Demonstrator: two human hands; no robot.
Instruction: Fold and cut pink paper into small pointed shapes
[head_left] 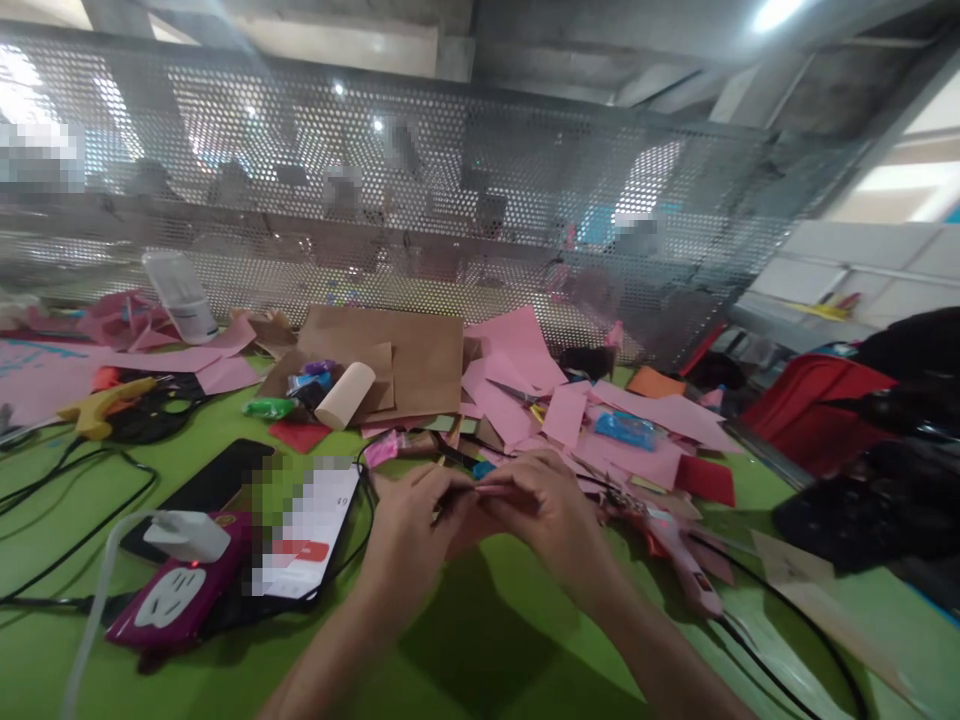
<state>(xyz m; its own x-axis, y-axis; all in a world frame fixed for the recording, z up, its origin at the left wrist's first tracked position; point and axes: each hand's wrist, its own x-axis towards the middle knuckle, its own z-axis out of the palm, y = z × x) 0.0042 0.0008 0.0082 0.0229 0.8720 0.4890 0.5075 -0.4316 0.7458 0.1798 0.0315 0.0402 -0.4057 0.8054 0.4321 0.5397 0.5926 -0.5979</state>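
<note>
Over the green table my left hand (409, 520) and my right hand (551, 520) meet, fingertips pinched together. Between them is a small piece of pink paper (472, 527), mostly hidden by my fingers; its lower part shows below them. Just beyond my fingers lie a small blue piece (482, 468) and a pink plastic-wrapped bit (383, 448). To the right of my right hand rests a pink corded tool (684, 565), seemingly a hot-air or 3D pen type, though its kind is unclear.
On the left are a phone with a lit screen (311, 530), a dark phone (214, 485), a purple power strip (180, 590) and a yellow glue gun (101, 408). Brown cardboard (420, 350), a paper roll (346, 395) and pink scraps (517, 350) lie before a perforated metal screen (420, 180).
</note>
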